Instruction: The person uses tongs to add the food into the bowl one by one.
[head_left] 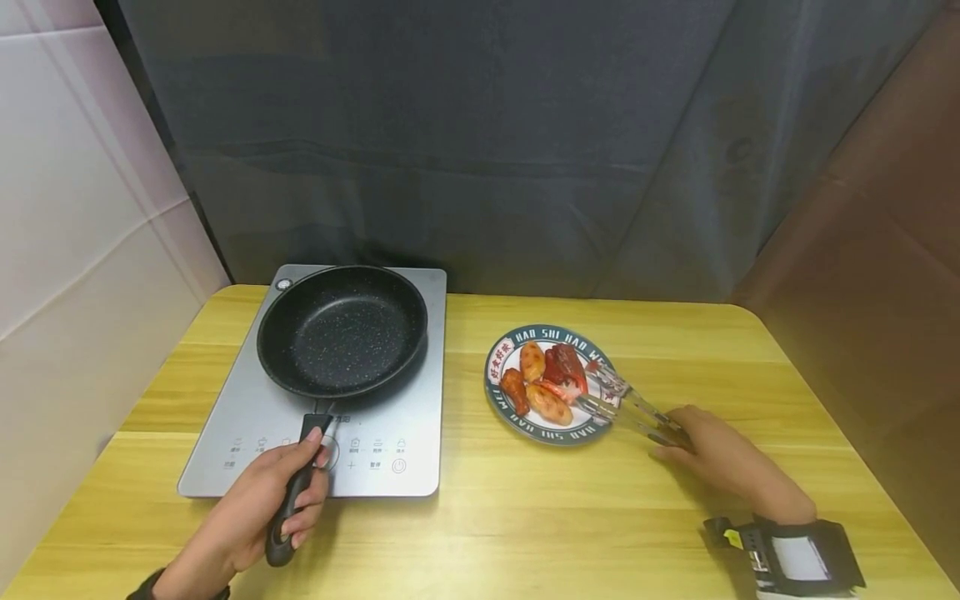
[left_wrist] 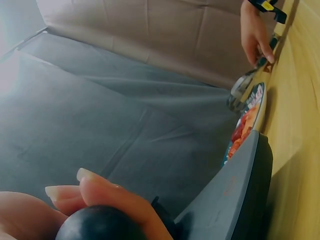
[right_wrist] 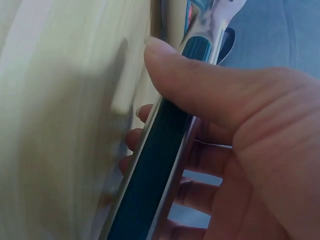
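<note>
My left hand [head_left: 258,496] grips the black handle [head_left: 280,546] of an empty frying pan [head_left: 348,342], its thumb along the top. The pan sits on a silver induction cooktop [head_left: 423,392]. In my right hand [head_left: 723,458] are metal tongs [head_left: 645,417]; the right wrist view shows the thumb on their dark green grip [right_wrist: 152,165]. The tongs' spread tips reach over the right side of a green-rimmed plate [head_left: 498,412], on either side of a dark red piece of meat [head_left: 566,367]. Whether they touch it is unclear. Browned chicken wings [head_left: 549,406] lie beside it.
The wooden table [head_left: 510,533] has bare surface between cooktop and plate and along its front. A dark curtain [head_left: 480,167] hangs behind the table, with a pale sheet [head_left: 82,183] at left and a brown one [head_left: 862,275] at right.
</note>
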